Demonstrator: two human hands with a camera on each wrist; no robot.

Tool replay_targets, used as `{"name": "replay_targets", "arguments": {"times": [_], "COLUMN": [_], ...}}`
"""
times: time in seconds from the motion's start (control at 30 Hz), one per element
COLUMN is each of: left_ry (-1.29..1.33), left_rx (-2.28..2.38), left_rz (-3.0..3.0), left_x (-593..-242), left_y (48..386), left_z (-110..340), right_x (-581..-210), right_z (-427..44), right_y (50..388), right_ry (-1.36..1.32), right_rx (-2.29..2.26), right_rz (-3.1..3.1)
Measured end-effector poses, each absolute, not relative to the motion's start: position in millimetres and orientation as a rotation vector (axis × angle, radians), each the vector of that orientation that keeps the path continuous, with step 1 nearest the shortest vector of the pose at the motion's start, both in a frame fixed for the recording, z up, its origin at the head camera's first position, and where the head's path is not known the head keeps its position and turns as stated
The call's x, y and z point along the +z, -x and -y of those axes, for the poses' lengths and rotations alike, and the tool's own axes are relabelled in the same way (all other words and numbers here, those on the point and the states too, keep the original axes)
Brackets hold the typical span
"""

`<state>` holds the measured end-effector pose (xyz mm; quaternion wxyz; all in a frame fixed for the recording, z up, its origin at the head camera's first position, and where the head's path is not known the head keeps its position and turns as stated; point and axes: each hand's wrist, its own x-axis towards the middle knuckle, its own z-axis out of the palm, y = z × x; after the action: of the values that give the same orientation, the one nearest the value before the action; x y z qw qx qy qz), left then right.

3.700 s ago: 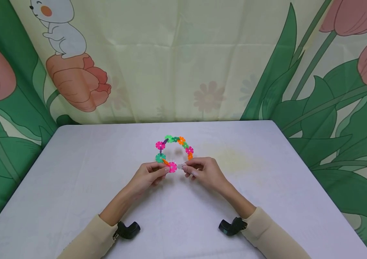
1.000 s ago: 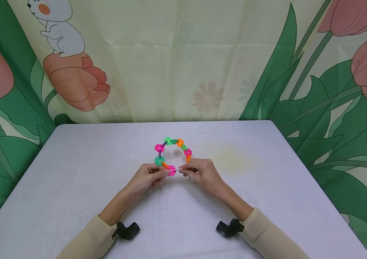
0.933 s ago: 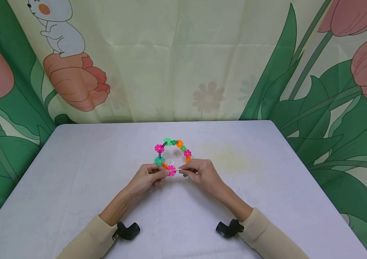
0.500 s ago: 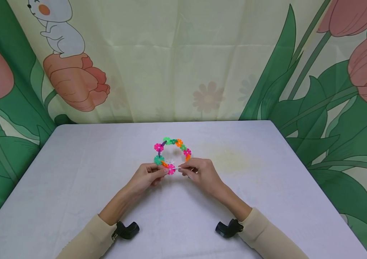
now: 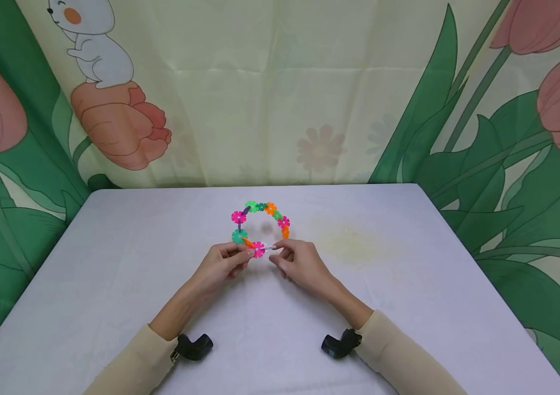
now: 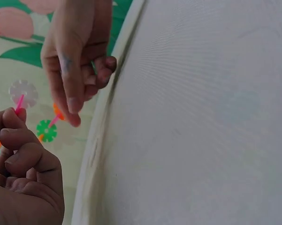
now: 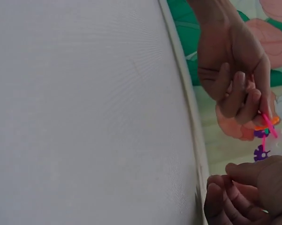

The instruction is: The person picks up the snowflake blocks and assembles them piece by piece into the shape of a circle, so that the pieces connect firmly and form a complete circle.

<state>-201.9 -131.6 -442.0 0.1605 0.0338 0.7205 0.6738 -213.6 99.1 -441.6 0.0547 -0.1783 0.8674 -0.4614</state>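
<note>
A curved chain of colourful interlocking snowflake discs (image 5: 238, 217) is held up over the table in the head view. My left hand (image 5: 221, 263) pinches it at the near side, by a pink snowflake disc (image 5: 258, 249). A clear snowflake disc (image 6: 23, 93) is slotted onto that pink disc and shows almost edge-on from the head. My right hand (image 5: 301, 266) is just beside the clear disc, its thumb and index finger apart. Both wrist views show a gap between those fingertips and the clear disc. Near the right index finger hangs the chain's orange end disc (image 5: 286, 232).
A white cloth covers the table (image 5: 112, 263), with a faint yellowish stain (image 5: 351, 241) right of the chain. Behind it hangs a printed curtain (image 5: 270, 109) with tulips and a rabbit. Black wrist cameras (image 5: 194, 347) sit at both sleeves.
My right fingers, which were pinching the clear disc, have parted from it. The chain and left hand have risen slightly. Earlier the clear disc turned from face-on to edge-on and met the pink disc.
</note>
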Motion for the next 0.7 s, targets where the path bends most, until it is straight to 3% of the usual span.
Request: {"name": "replay_targets", "arguments": {"times": [0.33, 0.7], "left_ry": [-0.099, -0.109], "left_rx": [1.945, 1.937], "left_rz": [-2.022, -2.027], "left_x": [-441, -440], "left_y": [203, 203], "left_z": [131, 131], "right_x": [-456, -454], "right_z": [-79, -76], "right_y": [240, 241], "right_ry": [0.575, 0.531], "right_rx": [-1.050, -0.989], "right_rz": [-2.791, -2.817]}}
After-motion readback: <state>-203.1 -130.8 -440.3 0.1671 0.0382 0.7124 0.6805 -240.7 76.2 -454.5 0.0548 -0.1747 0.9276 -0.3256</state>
